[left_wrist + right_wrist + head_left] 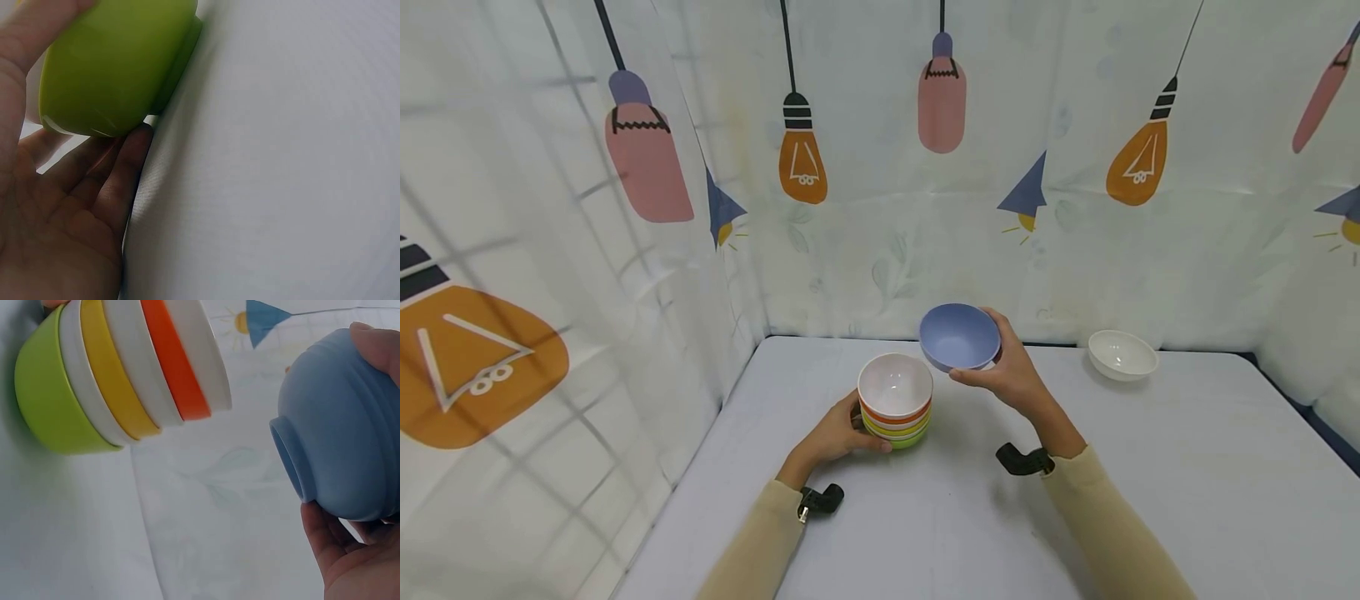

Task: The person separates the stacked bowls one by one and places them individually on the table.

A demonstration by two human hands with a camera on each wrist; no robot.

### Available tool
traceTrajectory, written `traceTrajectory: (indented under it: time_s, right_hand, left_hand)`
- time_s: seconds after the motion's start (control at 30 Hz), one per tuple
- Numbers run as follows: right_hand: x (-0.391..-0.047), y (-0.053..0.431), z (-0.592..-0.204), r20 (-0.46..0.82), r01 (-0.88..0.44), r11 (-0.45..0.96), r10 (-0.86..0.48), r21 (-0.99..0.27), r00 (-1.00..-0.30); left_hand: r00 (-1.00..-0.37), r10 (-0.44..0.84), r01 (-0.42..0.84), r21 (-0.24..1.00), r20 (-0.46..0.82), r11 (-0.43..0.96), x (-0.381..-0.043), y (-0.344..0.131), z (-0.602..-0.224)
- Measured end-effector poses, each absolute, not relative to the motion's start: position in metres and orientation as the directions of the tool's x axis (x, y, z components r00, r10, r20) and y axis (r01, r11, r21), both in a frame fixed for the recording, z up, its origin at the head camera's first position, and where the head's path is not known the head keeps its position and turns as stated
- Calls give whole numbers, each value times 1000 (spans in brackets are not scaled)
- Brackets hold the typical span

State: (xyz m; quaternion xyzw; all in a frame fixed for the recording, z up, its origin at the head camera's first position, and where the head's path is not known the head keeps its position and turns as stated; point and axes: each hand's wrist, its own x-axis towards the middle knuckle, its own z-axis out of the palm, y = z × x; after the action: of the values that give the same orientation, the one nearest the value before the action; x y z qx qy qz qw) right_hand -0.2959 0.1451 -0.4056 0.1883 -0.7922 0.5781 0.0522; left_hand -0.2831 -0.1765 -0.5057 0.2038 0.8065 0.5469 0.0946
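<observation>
A stack of nested bowls (897,414) stands on the table, green at the bottom, then white, yellow and orange bands, with a white bowl on top. My left hand (833,435) grips the stack from its left side, low down; in the left wrist view its thumb and fingers hold the green bowl (119,62). My right hand (1017,379) holds a blue bowl (958,337) up in the air, just right of and behind the stack. The right wrist view shows the blue bowl's foot ring (292,459) tilted toward the stack, with fingers under the bowl and the thumb near its rim.
A white bowl (1123,355) sits alone at the table's back right. The white-covered table (955,533) ends at a patterned cloth curtain (865,250) behind it, and another cloth hangs along the left edge. Black camera bands (1026,460) circle the wrists.
</observation>
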Motion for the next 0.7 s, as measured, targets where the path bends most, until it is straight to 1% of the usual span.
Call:
traceTrajectory:
  time_s: [0.7]
  right_hand:
    - [-312,174,-414,290,-324,269,-160,-907,-944]
  left_hand:
    - [-904,424,203,928,54,314,-281,-176,-503]
